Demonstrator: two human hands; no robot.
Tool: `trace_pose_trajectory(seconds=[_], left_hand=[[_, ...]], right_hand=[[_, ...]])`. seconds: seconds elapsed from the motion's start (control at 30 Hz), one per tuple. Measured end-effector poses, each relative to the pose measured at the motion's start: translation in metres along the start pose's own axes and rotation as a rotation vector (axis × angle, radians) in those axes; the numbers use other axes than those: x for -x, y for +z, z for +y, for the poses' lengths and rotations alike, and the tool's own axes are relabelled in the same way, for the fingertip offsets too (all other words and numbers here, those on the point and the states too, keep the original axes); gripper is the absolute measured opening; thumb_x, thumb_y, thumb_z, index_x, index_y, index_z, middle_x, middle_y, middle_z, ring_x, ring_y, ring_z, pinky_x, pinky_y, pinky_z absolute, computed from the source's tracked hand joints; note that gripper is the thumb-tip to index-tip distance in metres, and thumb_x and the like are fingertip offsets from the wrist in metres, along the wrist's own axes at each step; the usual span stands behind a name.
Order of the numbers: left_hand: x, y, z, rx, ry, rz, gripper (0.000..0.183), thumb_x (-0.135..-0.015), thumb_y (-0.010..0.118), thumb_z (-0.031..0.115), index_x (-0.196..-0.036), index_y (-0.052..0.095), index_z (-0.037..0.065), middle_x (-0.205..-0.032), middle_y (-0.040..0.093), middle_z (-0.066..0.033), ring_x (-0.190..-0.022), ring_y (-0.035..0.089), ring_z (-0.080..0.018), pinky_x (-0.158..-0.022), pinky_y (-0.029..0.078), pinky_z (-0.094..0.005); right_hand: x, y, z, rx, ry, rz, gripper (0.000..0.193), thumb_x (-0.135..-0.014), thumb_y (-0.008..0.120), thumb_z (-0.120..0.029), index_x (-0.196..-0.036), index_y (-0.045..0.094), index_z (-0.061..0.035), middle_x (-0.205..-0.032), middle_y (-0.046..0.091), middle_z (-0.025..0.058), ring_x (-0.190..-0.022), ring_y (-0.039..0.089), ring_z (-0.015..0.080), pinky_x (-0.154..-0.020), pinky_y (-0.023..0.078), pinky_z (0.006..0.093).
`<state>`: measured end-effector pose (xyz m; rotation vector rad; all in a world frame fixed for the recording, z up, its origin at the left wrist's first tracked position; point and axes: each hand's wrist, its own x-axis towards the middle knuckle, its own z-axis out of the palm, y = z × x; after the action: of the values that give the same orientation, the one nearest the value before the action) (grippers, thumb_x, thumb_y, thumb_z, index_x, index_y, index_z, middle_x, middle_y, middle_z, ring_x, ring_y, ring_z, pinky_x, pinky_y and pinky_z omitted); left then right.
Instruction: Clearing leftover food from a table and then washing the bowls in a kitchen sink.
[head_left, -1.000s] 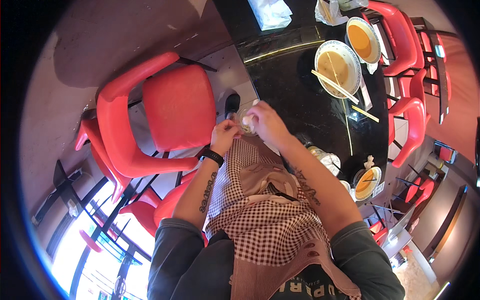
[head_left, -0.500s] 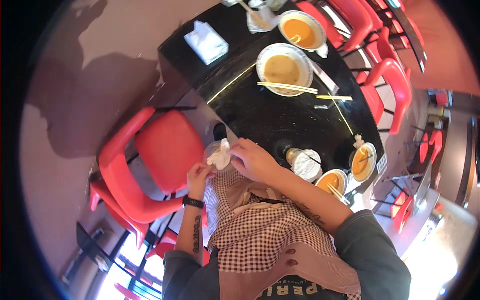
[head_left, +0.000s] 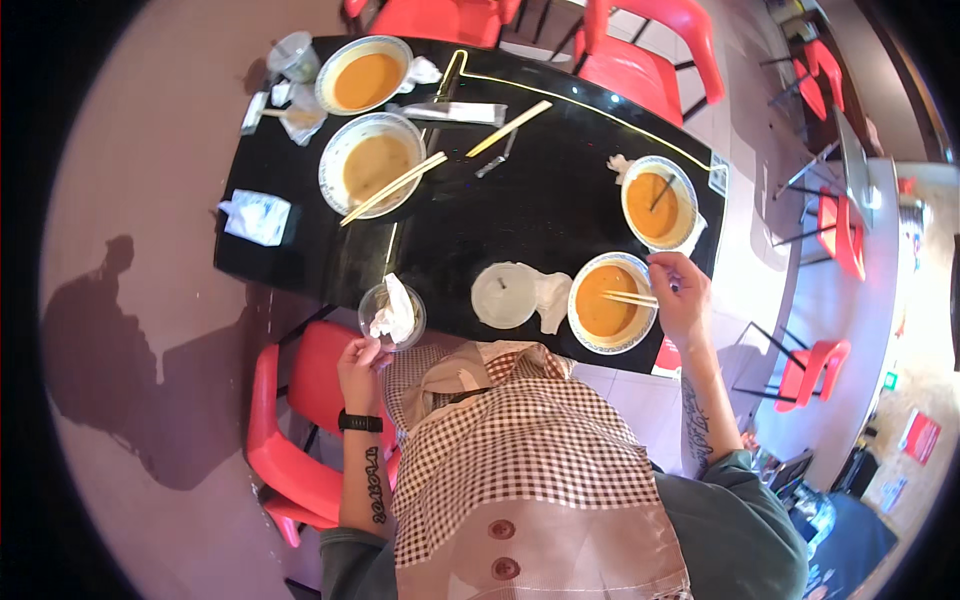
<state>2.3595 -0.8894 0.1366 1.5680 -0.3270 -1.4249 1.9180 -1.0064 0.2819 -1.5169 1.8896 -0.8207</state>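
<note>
My left hand (head_left: 363,366) is closed on the lower rim of a clear plastic cup (head_left: 414,333), held at the table's near edge. Crumpled white tissues (head_left: 397,312) are stuffed into the cup. On the right, my right hand (head_left: 684,298) is at the rim of a patterned bowl (head_left: 577,322) of orange soup, fingers curved and apart. A pair of chopsticks (head_left: 630,298) lies in this bowl, with the outer ends reaching my thumb; no firm grip shows. Just left of the bowl sit a round lidded container (head_left: 503,296) and a crumpled napkin (head_left: 552,300).
Another soup bowl (head_left: 657,203) with a dark utensil stands behind. Two bowls, a large one (head_left: 330,172) and one of orange soup (head_left: 404,55), occupy the far left of the black table (head_left: 540,220). A tissue packet (head_left: 257,218) lies left. Red chairs (head_left: 300,432) surround the table.
My right hand has left the tissues in the cup and moved right to the soup bowl. My left hand still has the cup. The view has turned and shifted toward the right.
</note>
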Motion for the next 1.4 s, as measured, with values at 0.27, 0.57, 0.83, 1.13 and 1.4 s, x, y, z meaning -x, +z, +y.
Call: trace_pose_trajectory(seconds=[0.27, 0.57, 0.83, 1.13, 1.4], left_hand=[[-0.029, 0.035, 0.004, -0.019, -0.075, -0.122, 0.006, -0.094, 0.066, 0.010, -0.096, 0.062, 0.006, -0.091, 0.071, -0.0082, -0.084, 0.072, -0.0221, -0.070, 0.058, -0.0309], [-0.033, 0.033, 0.067, 0.021, 0.075, -0.174, 0.010, -0.095, 0.066, 0.012, -0.097, 0.064, 0.003, -0.090, 0.069, -0.0081, -0.087, 0.072, -0.0226, -0.076, 0.057, -0.0317], [-0.146, 0.029, 0.168, -0.245, 0.184, -0.199, 0.007, -0.096, 0.064, 0.011, -0.096, 0.064, 0.004, -0.092, 0.070, -0.0072, -0.086, 0.073, -0.0209, -0.074, 0.055, -0.0301], [-0.262, 0.032, 0.198, -0.486, 0.128, -0.367, 0.007, -0.094, 0.065, 0.008, -0.096, 0.063, 0.002, -0.087, 0.070, -0.0074, -0.076, 0.072, -0.0165, -0.065, 0.056, -0.0265], [-0.263, 0.042, 0.213, -0.830, 0.419, -0.372, 0.022, -0.090, 0.074, 0.014, -0.103, 0.071, -0.004, -0.086, 0.075, -0.0125, -0.065, 0.072, -0.0140, -0.054, 0.056, -0.0258]], right_hand=[[0.043, 0.063, 0.015, 0.163, -0.290, -0.386, 0.083, -0.070, 0.086, -0.023, -0.142, 0.046, -0.0091, -0.135, 0.051, 0.0198, -0.126, 0.052, 0.0368, -0.106, 0.045, 0.0461], [0.037, 0.153, -0.018, 0.376, -0.410, -0.489, 0.101, -0.069, 0.085, -0.036, -0.153, 0.033, -0.0123, -0.149, 0.038, 0.0224, -0.140, 0.037, 0.0399, -0.113, 0.038, 0.0471], [0.027, 0.174, -0.033, 0.216, -0.197, -0.413, 0.104, -0.066, 0.088, -0.029, -0.152, 0.033, -0.0107, -0.147, 0.037, 0.0239, -0.137, 0.038, 0.0432, -0.113, 0.039, 0.0495], [-0.041, 0.151, -0.045, 0.178, 0.030, -0.156, 0.059, -0.084, 0.072, -0.014, -0.137, 0.051, -0.0030, -0.128, 0.057, 0.0187, -0.123, 0.056, 0.0343, -0.102, 0.047, 0.0419], [-0.199, 0.233, -0.005, 0.865, -0.341, -0.098, 0.043, -0.087, 0.060, -0.009, -0.131, 0.057, -0.0079, -0.128, 0.057, 0.0109, -0.116, 0.058, 0.0298, -0.091, 0.054, 0.0415]])
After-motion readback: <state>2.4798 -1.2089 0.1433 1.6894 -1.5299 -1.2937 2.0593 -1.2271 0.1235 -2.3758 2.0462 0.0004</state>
